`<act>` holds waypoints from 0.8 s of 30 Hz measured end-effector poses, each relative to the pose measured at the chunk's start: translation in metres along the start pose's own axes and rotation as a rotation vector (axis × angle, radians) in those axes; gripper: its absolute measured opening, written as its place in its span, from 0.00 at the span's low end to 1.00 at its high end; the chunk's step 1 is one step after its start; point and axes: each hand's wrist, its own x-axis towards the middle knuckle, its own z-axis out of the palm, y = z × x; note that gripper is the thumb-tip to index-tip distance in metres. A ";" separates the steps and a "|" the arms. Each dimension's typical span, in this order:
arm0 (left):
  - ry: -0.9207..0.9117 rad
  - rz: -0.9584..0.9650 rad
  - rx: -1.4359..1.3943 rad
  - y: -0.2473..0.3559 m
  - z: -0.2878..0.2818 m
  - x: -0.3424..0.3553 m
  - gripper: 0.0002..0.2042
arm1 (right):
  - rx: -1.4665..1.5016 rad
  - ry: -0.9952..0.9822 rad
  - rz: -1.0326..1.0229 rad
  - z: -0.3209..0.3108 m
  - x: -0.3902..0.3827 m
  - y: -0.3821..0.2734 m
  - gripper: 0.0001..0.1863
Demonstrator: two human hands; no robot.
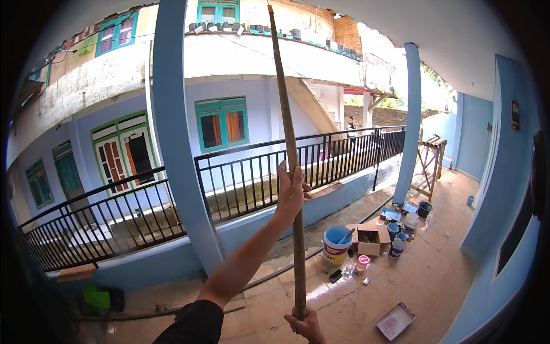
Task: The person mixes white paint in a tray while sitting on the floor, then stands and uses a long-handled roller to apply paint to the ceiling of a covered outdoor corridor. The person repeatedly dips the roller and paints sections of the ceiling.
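**Long pole held upright in both hands on the balcony**

A long, thin brown wooden pole point(289, 155) is being held almost upright, leaning a little to the left at its top, which runs up past the upper edge of the view. The left hand point(290, 192) is raised high and is clamped around the pole at about mid-height, fingers wrapped around the shaft, the arm stretched up from a black sleeve point(192, 324). The right hand point(307, 325) is closed on the pole's lower end, at the bottom edge of the view.

Beyond the pole, a black metal railing point(246, 178) and a pale blue pillar point(177, 137) are seen. On the tiled floor point(269, 298) to the right, a blue-rimmed paint bucket point(337, 243) stands just beside an open cardboard box point(369, 238), with small tubs clustered around them. A white paint tray point(395, 321) lies apart, nearer the blue wall point(487, 189).
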 end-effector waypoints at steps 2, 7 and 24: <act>-0.092 -0.060 -0.026 -0.047 0.020 -0.018 0.28 | -0.153 0.158 0.157 -0.019 -0.043 0.076 0.17; -0.553 -0.510 -0.209 -0.161 0.080 -0.181 0.13 | -0.470 0.850 0.585 -0.010 -0.239 0.198 0.24; -1.642 -1.426 0.174 -0.208 -0.116 -0.713 0.18 | 0.433 1.452 1.668 0.522 -0.443 0.189 0.18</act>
